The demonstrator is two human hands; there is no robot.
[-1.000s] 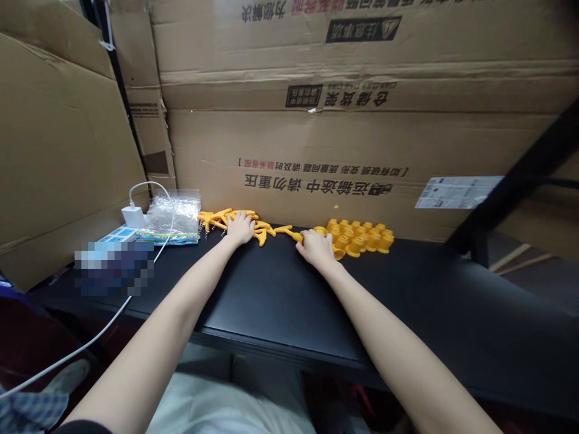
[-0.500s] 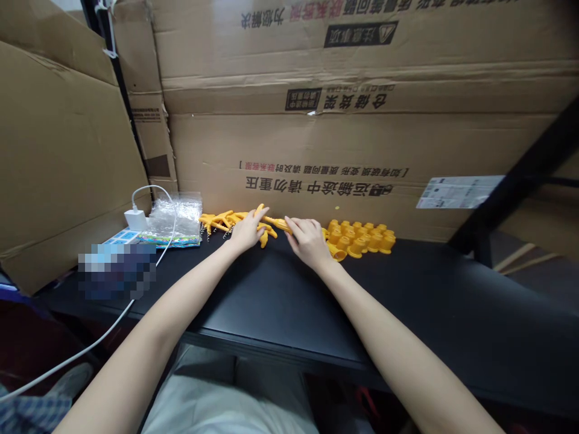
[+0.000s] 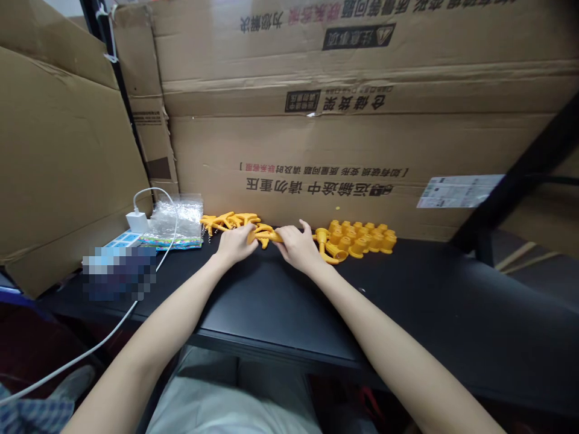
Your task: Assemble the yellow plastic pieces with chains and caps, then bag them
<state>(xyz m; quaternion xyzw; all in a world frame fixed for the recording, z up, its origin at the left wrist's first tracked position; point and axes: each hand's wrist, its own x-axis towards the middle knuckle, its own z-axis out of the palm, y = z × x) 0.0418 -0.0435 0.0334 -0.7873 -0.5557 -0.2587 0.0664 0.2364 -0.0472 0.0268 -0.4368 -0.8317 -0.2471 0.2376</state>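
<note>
My left hand (image 3: 237, 243) is closed around one end of a yellow plastic part, its fingers curled toward my other hand. My right hand (image 3: 296, 246) grips the right side of the same yellow plastic part (image 3: 271, 237), one finger raised. The two hands partly hide its shape. Behind and left of my left hand lie several branched yellow plastic pieces (image 3: 228, 220), with thin coiled metal bits among them. Just right of my right hand is a yellow piece with a round top and curved foot (image 3: 322, 236). Beyond it stand several yellow cup-shaped parts (image 3: 362, 238) in rows.
Clear plastic bags (image 3: 176, 218) lie at the left, beside a white charger (image 3: 136, 221) with a white cable (image 3: 102, 342). A blurred-out object (image 3: 118, 274) sits in front. Cardboard (image 3: 289, 141) walls the back of the black table (image 3: 280, 307).
Both hands have turned, and the long yellow part between them sits lower and closer to the hands. A yellow piece with a round top now shows right of my right hand.
</note>
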